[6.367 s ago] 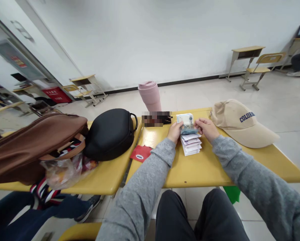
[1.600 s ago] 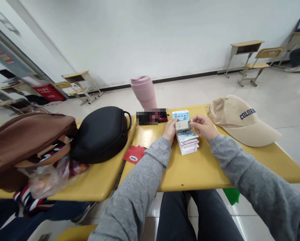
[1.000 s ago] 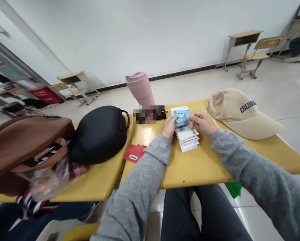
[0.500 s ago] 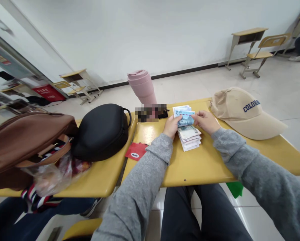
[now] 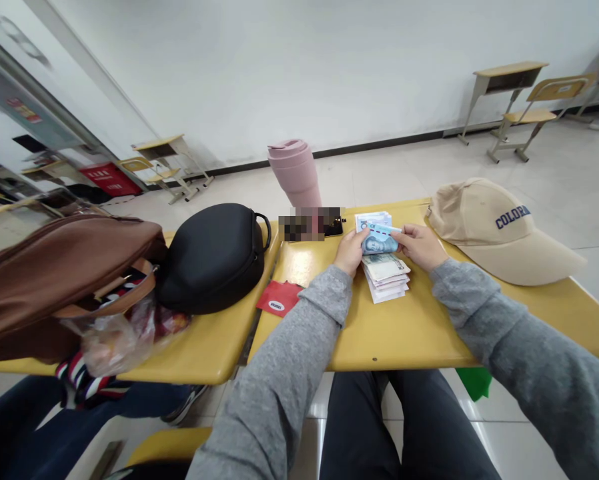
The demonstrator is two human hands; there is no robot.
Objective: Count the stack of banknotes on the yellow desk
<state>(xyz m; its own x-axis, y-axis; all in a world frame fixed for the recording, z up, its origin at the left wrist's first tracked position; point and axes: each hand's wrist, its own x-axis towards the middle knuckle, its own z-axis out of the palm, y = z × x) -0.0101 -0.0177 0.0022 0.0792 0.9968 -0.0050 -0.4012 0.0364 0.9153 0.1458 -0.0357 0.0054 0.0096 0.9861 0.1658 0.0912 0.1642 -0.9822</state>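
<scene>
Both hands [image 5: 379, 245] pinching a blue paper banknote [image 5: 379, 240] above the fanned note stack [image 5: 387, 277]; loose grip risks scattering notes.

The yellow desk [image 5: 419, 333] has a smooth, glossy top. The small paper banknotes [image 5: 385, 275] look matt. The beige cloth cap [image 5: 484, 233] is soft and matt; the pink plastic cup [image 5: 297, 175] is smooth.

Single head-worn view, forward and down over yellow desk [image 5: 404, 333]
</scene>
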